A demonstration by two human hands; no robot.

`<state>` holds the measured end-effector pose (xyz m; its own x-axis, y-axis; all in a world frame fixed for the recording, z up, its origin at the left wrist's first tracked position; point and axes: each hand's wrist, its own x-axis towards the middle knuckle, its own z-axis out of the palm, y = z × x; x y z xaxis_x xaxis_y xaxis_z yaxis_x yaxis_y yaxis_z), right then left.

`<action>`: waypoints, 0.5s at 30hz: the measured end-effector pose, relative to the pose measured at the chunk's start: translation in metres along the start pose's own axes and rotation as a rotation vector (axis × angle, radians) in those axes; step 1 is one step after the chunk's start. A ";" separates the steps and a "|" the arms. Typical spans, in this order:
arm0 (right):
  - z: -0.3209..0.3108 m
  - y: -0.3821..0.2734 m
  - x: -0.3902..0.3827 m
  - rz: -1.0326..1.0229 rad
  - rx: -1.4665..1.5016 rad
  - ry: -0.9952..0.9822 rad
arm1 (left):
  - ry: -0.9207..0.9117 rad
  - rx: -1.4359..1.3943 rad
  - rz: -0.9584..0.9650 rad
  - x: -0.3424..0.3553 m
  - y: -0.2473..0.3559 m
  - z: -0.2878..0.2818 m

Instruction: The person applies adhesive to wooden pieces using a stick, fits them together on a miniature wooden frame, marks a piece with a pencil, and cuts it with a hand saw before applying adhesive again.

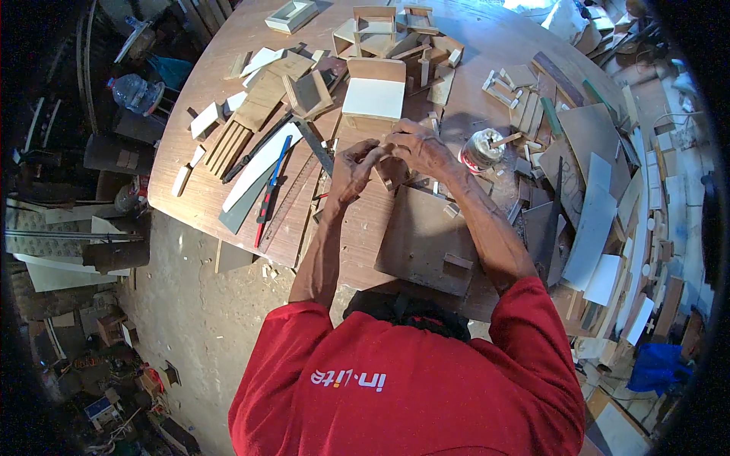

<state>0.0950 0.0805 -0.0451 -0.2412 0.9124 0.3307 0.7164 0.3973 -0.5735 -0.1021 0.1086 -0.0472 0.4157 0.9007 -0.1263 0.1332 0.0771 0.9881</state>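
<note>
Two bare hands meet above the wooden tabletop (357, 228), reached by the forearms of a person in a red shirt (411, 380) at the near edge. Nearest the person, a flat brown board (422, 239) lies below the right forearm, with a small wooden block (458, 261) on it. To the left of the left forearm, a blue and red tool (271, 194) lies beside a long white strip (258, 171).

Beyond these, the left hand (354, 169) and right hand (420, 148) nearly touch, thumbs and fingers curled narrow toward each other. A small wooden piece (389, 173) shows just below and between them, partly hidden by the fingers; whether either hand grips it, one cannot tell. To the right of the right hand, well apart from the left, stands a whitish jar (481, 150) with a stick leaning out of it.

Just past the fingertips sits a white-topped wooden model (372, 99) with a raised brown back; whether the fingers touch it cannot be told. Farther off, more small wooden models (375, 23) crowd together, and near the table's far edge lies a pale rectangular frame (291, 17).
</note>
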 end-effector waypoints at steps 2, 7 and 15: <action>-0.001 0.000 0.000 -0.022 -0.014 0.008 | 0.037 0.268 0.202 -0.005 0.002 0.003; -0.004 -0.007 -0.009 0.071 0.090 0.076 | 0.022 0.407 0.264 0.000 0.002 0.005; 0.000 0.001 -0.013 0.303 0.139 -0.059 | -0.033 0.510 0.395 0.012 0.000 0.010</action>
<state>0.0994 0.0688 -0.0499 -0.0712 0.9935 0.0883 0.6664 0.1132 -0.7370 -0.0879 0.1146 -0.0497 0.5476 0.8053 0.2272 0.3723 -0.4776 0.7958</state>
